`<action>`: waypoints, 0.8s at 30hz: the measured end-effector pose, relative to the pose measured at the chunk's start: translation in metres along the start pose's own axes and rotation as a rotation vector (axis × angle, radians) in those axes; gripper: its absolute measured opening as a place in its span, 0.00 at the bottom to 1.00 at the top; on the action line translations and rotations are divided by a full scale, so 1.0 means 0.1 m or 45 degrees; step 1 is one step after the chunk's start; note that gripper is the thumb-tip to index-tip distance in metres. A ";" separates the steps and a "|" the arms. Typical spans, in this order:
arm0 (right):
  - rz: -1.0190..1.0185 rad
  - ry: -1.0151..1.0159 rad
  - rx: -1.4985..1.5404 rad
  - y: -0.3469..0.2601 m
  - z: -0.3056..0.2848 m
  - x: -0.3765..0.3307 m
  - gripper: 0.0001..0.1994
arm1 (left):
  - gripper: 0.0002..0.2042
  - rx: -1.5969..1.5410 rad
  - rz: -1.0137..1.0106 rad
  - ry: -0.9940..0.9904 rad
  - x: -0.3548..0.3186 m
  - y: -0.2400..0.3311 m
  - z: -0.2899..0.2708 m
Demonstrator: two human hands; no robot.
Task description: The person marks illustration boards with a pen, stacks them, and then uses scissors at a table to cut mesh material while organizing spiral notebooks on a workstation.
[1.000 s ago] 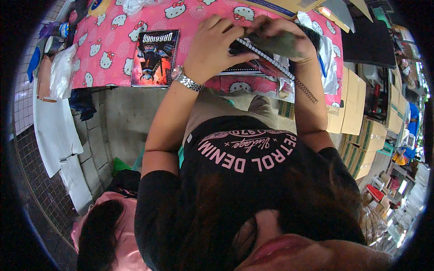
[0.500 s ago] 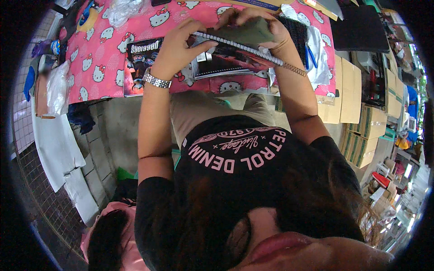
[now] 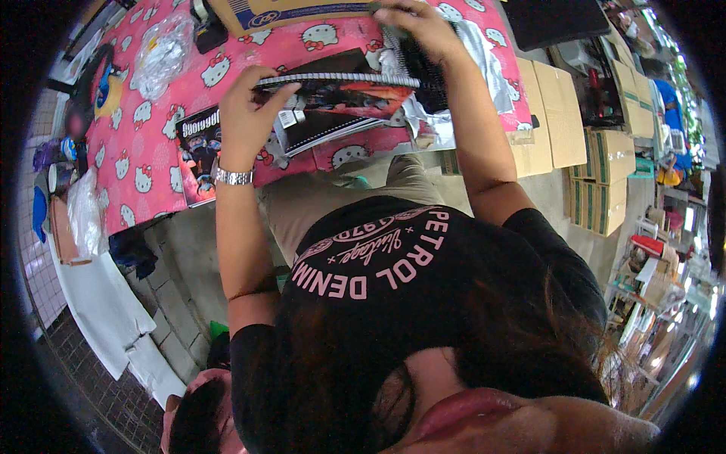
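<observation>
My left hand (image 3: 246, 113) grips the near left corner of a spiral-bound notebook (image 3: 340, 94), thumb on top and fingers closed beneath it, holding it tilted above the table. My right hand (image 3: 412, 26) is closed on the far end of a second, dark spiral-bound pad (image 3: 423, 64) lying just beyond the first; how firmly the fingers clamp I cannot tell. A wristwatch (image 3: 233, 177) with a metal band sits on my left wrist. Under the notebook lies a stack of dark booklets (image 3: 318, 129) with a small white label on the cover edge, resting on crinkled silver wrapping (image 3: 484, 68). To the left lies a flat dark packet (image 3: 198, 151) with a coloured picture, its lower part overhanging the table edge. All of this sits on a pink tablecloth (image 3: 144, 181) with white cartoon cats. A brown carton (image 3: 280, 11) is cut off at the top edge. Closed cardboard boxes (image 3: 560, 113) stand to the right. A crumpled clear bag (image 3: 162, 53) is hard to make out.
</observation>
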State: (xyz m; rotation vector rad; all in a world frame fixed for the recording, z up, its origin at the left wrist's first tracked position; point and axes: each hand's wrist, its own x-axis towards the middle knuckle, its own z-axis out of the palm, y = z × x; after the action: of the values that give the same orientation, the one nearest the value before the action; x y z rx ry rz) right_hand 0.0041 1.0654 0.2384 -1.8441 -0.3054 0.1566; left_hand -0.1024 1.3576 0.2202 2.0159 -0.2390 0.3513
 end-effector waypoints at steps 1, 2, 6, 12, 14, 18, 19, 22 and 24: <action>0.004 0.297 -0.417 0.23 -0.34 0.02 0.27 | 0.14 0.025 -0.054 0.027 0.00 0.03 0.07; 0.015 0.594 -0.832 0.56 -0.72 0.07 0.31 | 0.14 0.055 -0.103 0.052 0.00 0.09 0.12; -0.160 0.541 -0.981 1.19 -1.21 -0.16 0.38 | 0.11 -0.340 -0.138 0.172 -0.15 0.15 0.23; 0.313 0.572 -1.113 1.20 -0.98 -0.86 0.33 | 0.12 -0.325 -0.287 0.229 -0.30 0.21 0.26; 0.279 0.524 -1.058 1.30 -0.98 -0.95 0.32 | 0.12 -0.312 -0.259 0.223 -0.29 0.21 0.27; 0.302 0.755 -0.945 1.37 -1.07 -0.99 0.28 | 0.13 -0.320 -0.188 0.188 -0.31 0.19 0.29; 0.316 0.838 -0.929 1.32 -1.02 -1.00 0.27 | 0.13 -0.325 -0.183 0.211 -0.32 0.22 0.29; 0.115 0.915 -0.377 0.69 -0.59 -1.08 0.21 | 0.13 -0.295 -0.186 0.240 -0.34 0.28 0.31; -0.131 0.576 -0.043 0.30 -0.11 -1.22 0.21 | 0.13 -0.300 -0.157 0.235 -0.34 0.28 0.36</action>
State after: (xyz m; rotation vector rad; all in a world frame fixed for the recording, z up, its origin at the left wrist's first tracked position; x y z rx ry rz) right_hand -0.1062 1.0119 0.2075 -1.8340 -0.0852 -0.3355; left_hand -0.1383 1.3132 0.2164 1.7446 -0.0378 0.4091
